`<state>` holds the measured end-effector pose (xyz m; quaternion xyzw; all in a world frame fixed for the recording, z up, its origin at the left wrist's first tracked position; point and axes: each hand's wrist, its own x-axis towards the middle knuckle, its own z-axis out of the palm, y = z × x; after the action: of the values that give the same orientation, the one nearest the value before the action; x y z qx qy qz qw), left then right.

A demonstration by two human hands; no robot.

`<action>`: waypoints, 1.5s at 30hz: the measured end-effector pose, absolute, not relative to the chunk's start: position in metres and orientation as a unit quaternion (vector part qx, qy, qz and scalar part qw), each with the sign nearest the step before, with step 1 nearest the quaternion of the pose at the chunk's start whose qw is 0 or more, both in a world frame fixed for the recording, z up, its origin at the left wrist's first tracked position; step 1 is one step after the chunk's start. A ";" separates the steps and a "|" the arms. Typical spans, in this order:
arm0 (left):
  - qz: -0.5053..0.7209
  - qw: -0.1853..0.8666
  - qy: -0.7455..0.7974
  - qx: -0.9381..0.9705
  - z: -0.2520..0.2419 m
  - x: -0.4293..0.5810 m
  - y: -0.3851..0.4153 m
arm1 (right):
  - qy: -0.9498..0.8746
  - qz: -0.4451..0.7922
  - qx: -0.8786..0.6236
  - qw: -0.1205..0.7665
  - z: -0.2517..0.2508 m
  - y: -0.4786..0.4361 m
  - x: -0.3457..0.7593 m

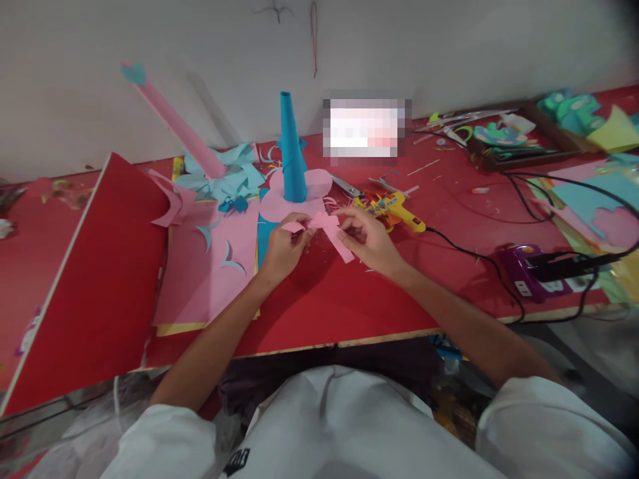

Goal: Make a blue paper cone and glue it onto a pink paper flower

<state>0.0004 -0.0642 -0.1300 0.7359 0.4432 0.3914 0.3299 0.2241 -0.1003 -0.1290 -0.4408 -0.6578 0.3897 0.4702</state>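
Between both hands is a pink paper piece (327, 219), with a strip hanging down at its right and a small flap at its left. My left hand (287, 249) pinches its left part between thumb and fingers. My right hand (367, 236) is closed on the right side, by the hanging strip. Just beyond them a blue paper cone (292, 153) stands upright on a pink scalloped paper base (272, 203). A yellow glue gun (404, 211) lies to the right of my right hand, near scissors (347, 186).
Pink sheets (210, 293) with paper scraps lie at left, beside an upright red board (90, 286). A pink paper cone (180, 126) leans behind them. A purple power strip (529, 273) with black cables sits at right. A brown tray (549, 153) holds paper cutouts.
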 end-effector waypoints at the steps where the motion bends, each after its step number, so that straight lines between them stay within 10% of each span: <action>1: 0.390 0.331 0.443 0.736 -0.130 0.001 -0.064 | -0.655 0.387 -0.442 0.475 -0.129 -0.100 0.224; 28: 0.368 0.637 0.345 0.583 -0.133 0.026 -0.086 | -0.737 0.182 -0.452 0.468 -0.136 -0.110 0.220; 45: 0.391 0.635 0.400 0.533 -0.136 0.026 -0.089 | -0.799 0.211 -0.376 0.418 -0.133 -0.110 0.220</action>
<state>0.0262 -0.0888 -0.1355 0.5330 0.3998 0.3913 0.6348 0.2200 -0.1100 -0.1326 -0.3761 -0.7994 0.2108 0.4184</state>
